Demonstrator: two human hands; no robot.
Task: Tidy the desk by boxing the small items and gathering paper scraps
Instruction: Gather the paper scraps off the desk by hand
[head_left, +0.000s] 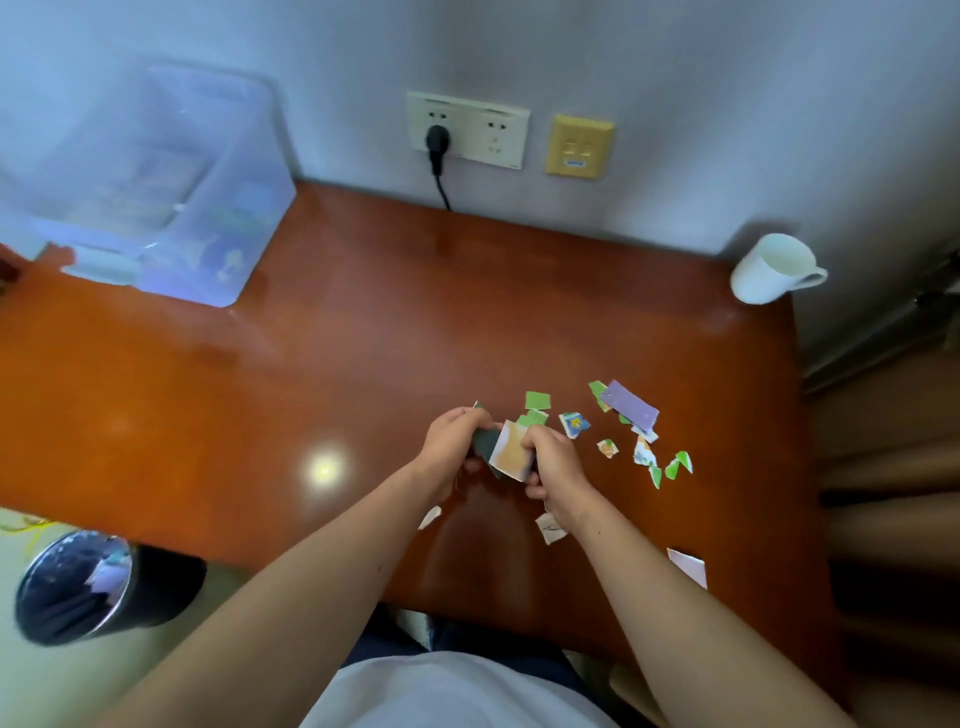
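Looks like a study corner in a home or dorm room: glossy wooden desk (363, 322) against a pale wall (675, 78), socket plate (467, 130) with a black plug (437, 141) in it, white mug (769, 267) in the far corner, clear plastic box (171, 182) at left, waste bin (78, 587) on the floor (62, 686).

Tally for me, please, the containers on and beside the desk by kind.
Clear plastic box: 1
White mug: 1
Black bin on the floor: 1
Total: 3
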